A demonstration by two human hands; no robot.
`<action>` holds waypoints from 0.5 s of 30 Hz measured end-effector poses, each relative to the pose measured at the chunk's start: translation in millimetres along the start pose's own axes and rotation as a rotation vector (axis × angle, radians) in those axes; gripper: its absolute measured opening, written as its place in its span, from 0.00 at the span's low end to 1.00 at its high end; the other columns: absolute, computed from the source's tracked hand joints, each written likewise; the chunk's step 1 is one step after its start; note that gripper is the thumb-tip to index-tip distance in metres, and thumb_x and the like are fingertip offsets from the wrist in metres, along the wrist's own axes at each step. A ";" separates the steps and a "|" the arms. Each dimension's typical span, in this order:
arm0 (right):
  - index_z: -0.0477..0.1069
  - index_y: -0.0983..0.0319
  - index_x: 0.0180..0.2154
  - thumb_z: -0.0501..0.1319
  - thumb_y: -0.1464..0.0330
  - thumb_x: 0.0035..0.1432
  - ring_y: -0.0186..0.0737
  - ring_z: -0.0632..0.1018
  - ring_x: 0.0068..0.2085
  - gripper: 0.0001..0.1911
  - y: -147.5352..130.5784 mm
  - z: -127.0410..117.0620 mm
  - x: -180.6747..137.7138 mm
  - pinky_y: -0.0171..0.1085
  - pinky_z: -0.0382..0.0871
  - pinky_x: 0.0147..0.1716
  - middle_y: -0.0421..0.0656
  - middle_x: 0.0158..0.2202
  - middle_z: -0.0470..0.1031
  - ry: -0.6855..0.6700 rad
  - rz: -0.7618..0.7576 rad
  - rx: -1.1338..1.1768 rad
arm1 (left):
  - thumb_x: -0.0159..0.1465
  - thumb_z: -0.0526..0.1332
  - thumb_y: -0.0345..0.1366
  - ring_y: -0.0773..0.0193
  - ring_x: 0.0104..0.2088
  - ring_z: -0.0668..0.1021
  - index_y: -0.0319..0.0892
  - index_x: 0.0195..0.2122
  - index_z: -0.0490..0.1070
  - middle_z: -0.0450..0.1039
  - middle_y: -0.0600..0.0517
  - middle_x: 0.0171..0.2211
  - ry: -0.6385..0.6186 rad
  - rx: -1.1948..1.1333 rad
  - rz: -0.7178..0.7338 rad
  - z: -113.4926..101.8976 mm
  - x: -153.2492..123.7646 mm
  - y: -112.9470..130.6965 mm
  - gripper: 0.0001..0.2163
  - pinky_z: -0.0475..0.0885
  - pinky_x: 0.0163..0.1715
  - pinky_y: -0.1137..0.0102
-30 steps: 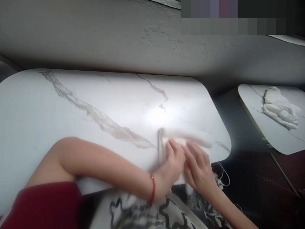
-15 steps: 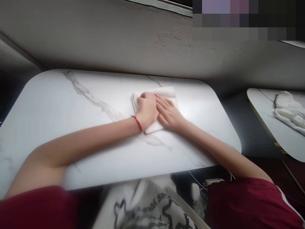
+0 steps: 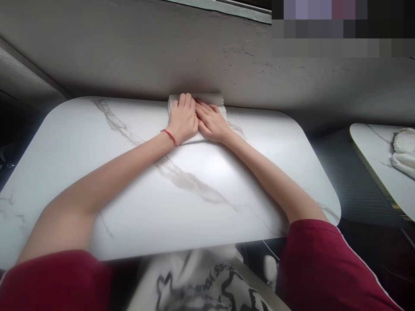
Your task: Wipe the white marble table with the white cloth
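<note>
A folded white cloth (image 3: 212,98) lies at the far edge of the white marble-patterned table (image 3: 129,224), its top reaching the wall. My left hand (image 3: 184,117), with a red bracelet at the wrist, presses on the cloth with its fingers together and bent over it. Beside it, touching, my right hand (image 3: 212,123) lies flat on the cloth with its fingers stretched toward the left hand. The two hands cover most of the cloth's middle, and the undersides of the fingers are hidden.
A grey wall (image 3: 145,56) with flaking paint runs behind the table. Across a gap on the right stands a second marble-patterned table (image 3: 376,149), with a white bundled cloth (image 3: 405,149) on it. Printed light fabric (image 3: 201,285) shows below the near edge.
Both hands have pushed the cloth away from me and slightly left, from the table's middle to its far edge. The left fingers now reach further forward.
</note>
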State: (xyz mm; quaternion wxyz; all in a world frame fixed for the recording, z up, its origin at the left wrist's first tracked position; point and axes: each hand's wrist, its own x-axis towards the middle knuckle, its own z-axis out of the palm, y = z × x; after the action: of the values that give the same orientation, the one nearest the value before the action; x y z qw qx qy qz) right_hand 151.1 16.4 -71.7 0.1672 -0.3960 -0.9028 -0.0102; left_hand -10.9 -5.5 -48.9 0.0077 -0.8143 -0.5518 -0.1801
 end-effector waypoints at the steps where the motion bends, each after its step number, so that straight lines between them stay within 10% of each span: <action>1: 0.59 0.65 0.69 0.38 0.63 0.71 0.51 0.59 0.74 0.32 0.4 -0.4 0.2 0.56 0.57 0.69 0.52 0.73 0.59 -0.001 -0.006 0.001 | 0.70 0.47 0.38 0.34 0.64 0.66 0.29 0.62 0.64 0.66 0.29 0.60 0.004 -0.008 0.010 1.1 0.6 -1.0 0.24 0.61 0.59 0.45; 15: 0.61 0.70 0.68 0.42 0.68 0.67 0.50 0.63 0.71 0.32 -18.9 -8.4 1.0 0.53 0.57 0.68 0.52 0.72 0.60 -0.014 0.064 -0.019 | 0.68 0.46 0.38 0.37 0.68 0.64 0.27 0.67 0.61 0.60 0.28 0.68 0.037 -0.007 0.033 10.4 -1.0 -17.0 0.30 0.57 0.64 0.44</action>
State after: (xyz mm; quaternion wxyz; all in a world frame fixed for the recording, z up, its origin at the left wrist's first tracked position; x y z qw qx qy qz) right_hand 139.4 2.8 -61.3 0.1572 -0.4264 -0.8907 -0.0107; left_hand -23.6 2.4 -62.1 0.0183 -0.8197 -0.5375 -0.1969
